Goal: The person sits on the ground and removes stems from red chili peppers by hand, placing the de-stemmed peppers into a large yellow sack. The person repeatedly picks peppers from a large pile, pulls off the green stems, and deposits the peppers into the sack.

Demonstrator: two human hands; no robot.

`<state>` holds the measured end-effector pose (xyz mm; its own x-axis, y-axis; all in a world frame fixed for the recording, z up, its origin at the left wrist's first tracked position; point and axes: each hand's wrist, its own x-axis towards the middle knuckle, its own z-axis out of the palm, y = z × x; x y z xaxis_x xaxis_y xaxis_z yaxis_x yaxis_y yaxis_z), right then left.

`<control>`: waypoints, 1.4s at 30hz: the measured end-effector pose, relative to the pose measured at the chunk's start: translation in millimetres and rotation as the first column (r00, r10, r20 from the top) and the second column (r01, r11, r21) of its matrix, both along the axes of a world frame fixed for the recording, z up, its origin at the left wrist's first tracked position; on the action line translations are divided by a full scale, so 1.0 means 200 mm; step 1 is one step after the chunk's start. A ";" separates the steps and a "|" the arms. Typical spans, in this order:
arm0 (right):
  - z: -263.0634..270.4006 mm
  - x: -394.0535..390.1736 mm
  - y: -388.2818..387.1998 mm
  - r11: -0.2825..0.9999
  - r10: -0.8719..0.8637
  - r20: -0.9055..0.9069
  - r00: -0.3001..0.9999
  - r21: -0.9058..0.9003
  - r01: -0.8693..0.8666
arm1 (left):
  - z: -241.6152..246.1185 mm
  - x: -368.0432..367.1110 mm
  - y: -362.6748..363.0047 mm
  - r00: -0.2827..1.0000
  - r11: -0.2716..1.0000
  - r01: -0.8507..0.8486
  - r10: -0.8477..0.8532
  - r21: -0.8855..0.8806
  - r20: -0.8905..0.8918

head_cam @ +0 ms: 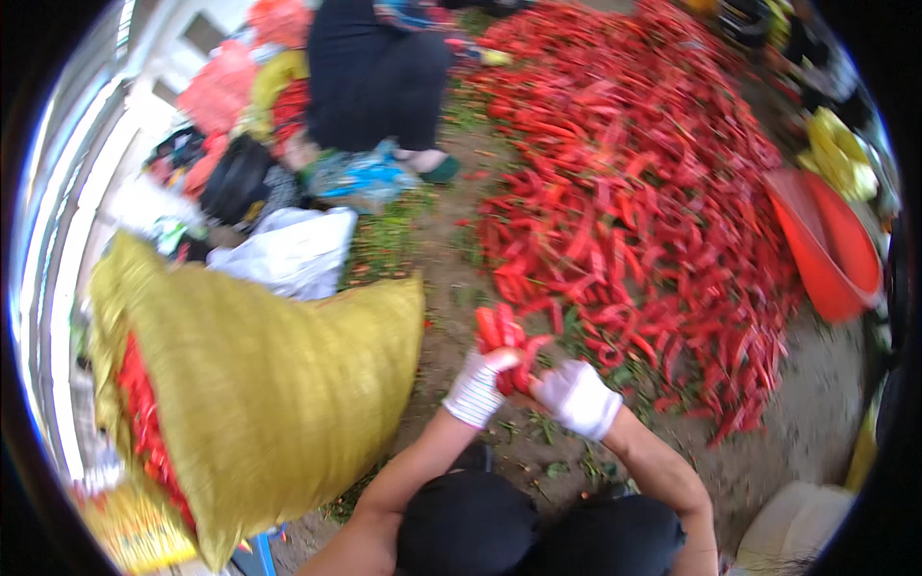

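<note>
My left hand [481, 381], in a white striped glove with bare fingertips, grips several red chili peppers [501, 333] in a bunch. Close on its right, my right hand [573, 396] wears a white glove; its fingers are closed at the lower end of the bunch, on a curved pepper [529, 356]. Blur hides just how those fingertips sit. Both hands are above the ground in front of my knees. Beyond them spreads a large heap of red chili peppers [619, 187], the near edge of which lies just past the bunch.
A yellow woven sack [281, 381] full of red peppers lies at left. A red plastic basin [821, 248] leans by the heap's right side. Beyond the sack are a white bag [292, 248], a blue plastic bag [367, 173] and a seated person [378, 79]. Green stems and leaves [385, 237] litter the ground.
</note>
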<state>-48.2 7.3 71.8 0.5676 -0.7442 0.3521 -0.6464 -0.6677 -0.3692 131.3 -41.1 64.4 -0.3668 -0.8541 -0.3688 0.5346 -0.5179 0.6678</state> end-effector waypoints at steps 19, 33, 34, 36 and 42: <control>-0.19 0.05 -0.15 0.520 -0.583 0.564 0.585 0.812 -0.265 | 2.01 0.86 0.66 0.319 0.403 -0.167 0.886 -0.900 0.337; -0.22 0.02 0.04 0.776 -0.469 0.329 0.819 0.597 0.205 | 1.86 0.86 0.69 -0.462 0.432 0.310 0.847 -0.847 0.263; -0.15 0.00 0.05 0.799 -0.423 0.313 0.851 0.572 0.187 | 1.74 0.69 0.70 -0.234 0.398 0.315 0.912 -0.862 0.336; -0.01 -0.05 0.07 0.841 -0.366 0.460 0.809 0.536 0.076 | 1.50 0.45 0.61 0.182 0.352 0.325 0.888 -0.878 0.423; -0.02 -0.03 0.05 0.770 -0.162 -0.081 0.983 0.613 0.177 | 0.93 0.15 0.21 0.439 0.648 0.414 0.473 -0.639 0.764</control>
<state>-53.9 17.5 66.9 0.4130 -0.8823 -0.2256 -0.7404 -0.1811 -0.6473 161.3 0.4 250.3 -0.2205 -0.9472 0.2328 -0.5119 0.3156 0.7990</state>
